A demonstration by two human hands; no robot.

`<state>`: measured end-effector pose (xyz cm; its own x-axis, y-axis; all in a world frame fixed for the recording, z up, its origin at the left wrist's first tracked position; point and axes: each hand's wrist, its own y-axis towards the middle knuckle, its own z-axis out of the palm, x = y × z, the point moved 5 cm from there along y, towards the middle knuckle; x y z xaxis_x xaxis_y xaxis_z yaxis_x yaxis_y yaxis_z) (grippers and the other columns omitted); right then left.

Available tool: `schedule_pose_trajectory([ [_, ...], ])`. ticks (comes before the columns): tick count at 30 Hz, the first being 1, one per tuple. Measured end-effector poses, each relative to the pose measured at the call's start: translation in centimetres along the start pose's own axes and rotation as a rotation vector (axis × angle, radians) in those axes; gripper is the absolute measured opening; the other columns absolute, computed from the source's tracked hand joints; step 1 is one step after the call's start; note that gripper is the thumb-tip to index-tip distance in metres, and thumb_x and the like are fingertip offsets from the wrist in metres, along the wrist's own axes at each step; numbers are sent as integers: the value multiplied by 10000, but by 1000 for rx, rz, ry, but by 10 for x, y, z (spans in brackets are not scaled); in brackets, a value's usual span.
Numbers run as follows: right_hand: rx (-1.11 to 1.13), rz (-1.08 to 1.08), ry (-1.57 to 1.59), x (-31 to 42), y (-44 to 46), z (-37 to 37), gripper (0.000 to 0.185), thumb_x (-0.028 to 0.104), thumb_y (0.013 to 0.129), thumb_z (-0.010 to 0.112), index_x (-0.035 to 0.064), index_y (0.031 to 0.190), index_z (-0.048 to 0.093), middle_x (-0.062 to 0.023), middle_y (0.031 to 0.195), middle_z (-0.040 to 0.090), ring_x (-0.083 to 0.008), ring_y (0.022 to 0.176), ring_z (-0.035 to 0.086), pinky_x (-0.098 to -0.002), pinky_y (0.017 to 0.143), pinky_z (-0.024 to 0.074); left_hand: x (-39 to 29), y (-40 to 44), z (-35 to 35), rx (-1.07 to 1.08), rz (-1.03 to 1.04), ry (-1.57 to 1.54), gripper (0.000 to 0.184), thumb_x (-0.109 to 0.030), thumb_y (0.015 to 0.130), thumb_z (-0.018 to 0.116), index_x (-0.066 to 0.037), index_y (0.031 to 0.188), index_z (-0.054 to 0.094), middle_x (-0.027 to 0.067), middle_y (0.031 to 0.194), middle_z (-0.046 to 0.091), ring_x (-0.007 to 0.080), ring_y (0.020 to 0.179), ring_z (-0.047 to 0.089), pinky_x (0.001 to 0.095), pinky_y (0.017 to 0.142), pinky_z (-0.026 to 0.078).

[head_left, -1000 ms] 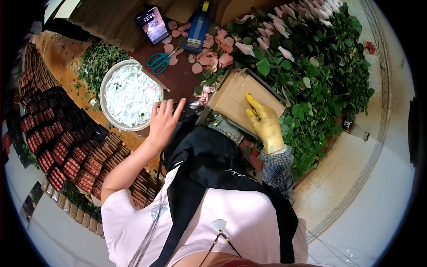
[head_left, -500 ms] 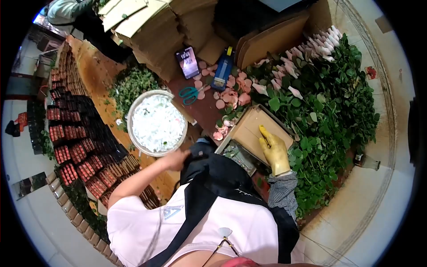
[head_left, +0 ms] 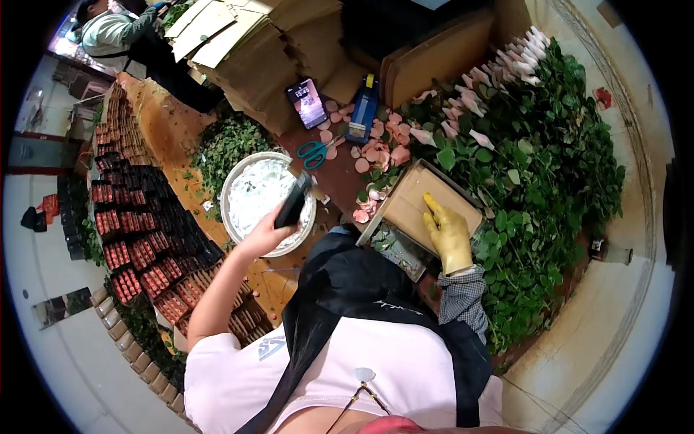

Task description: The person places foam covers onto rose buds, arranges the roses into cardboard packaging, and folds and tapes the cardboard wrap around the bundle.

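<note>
My left hand (head_left: 266, 235) is bare and closed around a black stapler (head_left: 294, 202), partly blurred, raised in front of the white round tub (head_left: 225, 210). White pieces fill that tub. My right hand (head_left: 449, 233), in a yellow glove, lies on a brown cardboard sheet (head_left: 409, 210) with its fingers stretched out. The cardboard sits in a shallow frame (head_left: 375, 219) before my lap. Beside the frame, to the right, lie many leafy rose stems (head_left: 520, 217) with pale pink wrapped heads (head_left: 481, 139).
A phone (head_left: 306, 103), teal scissors (head_left: 312, 154) and a blue tape dispenser (head_left: 363, 112) lie among loose pink petals (head_left: 377, 154). Tall stacks of cardboard (head_left: 253, 69) stand behind. Rows of packed bundles (head_left: 141, 249) cover the floor at left. Another person (head_left: 119, 36) bends at the upper left.
My left hand has come up from beside my lap toward the tub, and the stapler now shows in it. My right hand stays on the cardboard. The view has shifted slightly.
</note>
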<state>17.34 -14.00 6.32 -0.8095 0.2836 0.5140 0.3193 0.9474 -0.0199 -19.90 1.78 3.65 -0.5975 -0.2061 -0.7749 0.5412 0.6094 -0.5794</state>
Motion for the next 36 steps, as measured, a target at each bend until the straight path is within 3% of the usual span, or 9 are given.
schedule_pose_trajectory([
  [1,-2,6,-11,-1,0,0,430,144,886,702,164,1314,658,-162,829,667,-345,770,658,-430,687,524,-14,6,7,-103,138,-131,646,28,845,630,-19,1457,431,192,1211,631,276,1111,602,390,963,465],
  [5,-69,-80,-49,-4,-2,1,408,148,899,693,158,1306,661,-161,871,681,-337,792,663,-428,705,527,-41,2,27,-441,476,998,760,33,727,648,-99,1458,488,162,1105,572,358,1013,558,448,925,421],
  [21,167,198,-2,8,4,-3,415,171,946,674,132,1357,631,-151,1051,717,-284,951,686,-339,847,540,-42,73,102,-164,918,1050,561,-82,845,543,-101,1406,525,122,1165,564,277,1115,537,424,1041,384],
  [25,91,129,-6,10,4,-2,479,131,906,701,149,1377,615,-160,829,659,-293,739,646,-383,713,526,-28,107,108,-109,986,1108,295,-137,795,583,-71,1082,595,39,848,545,207,827,606,331,733,453],
  [28,98,127,8,8,2,1,488,102,905,700,156,1383,614,-146,814,643,-277,719,624,-378,701,519,-18,114,108,-95,962,1110,252,-136,790,585,-59,1030,584,22,802,532,196,766,603,329,710,454],
  [31,112,172,49,5,4,-3,451,101,914,704,130,1359,631,-132,907,675,-246,792,645,-346,750,523,-36,121,92,54,955,1062,350,-123,804,586,-77,1151,598,63,925,585,228,893,629,365,780,483],
  [33,133,219,64,7,4,-4,417,111,923,709,99,1334,646,-120,997,709,-217,863,669,-314,802,529,-71,113,68,-196,1366,949,440,-108,801,616,-127,1240,601,104,1067,614,251,1053,622,375,919,493],
  [34,141,215,46,10,6,-5,405,109,925,706,98,1326,650,-121,1006,713,-214,850,666,-310,790,528,-58,124,65,-52,1136,882,645,-58,762,656,-195,1383,551,111,1224,579,300,1191,562,404,1039,448],
  [36,152,217,-4,12,7,-5,392,92,927,700,101,1317,655,-121,1017,721,-199,819,662,-303,758,530,-27,143,75,240,469,244,551,28,794,631,-108,1325,573,92,1111,644,261,1055,634,395,950,500],
])
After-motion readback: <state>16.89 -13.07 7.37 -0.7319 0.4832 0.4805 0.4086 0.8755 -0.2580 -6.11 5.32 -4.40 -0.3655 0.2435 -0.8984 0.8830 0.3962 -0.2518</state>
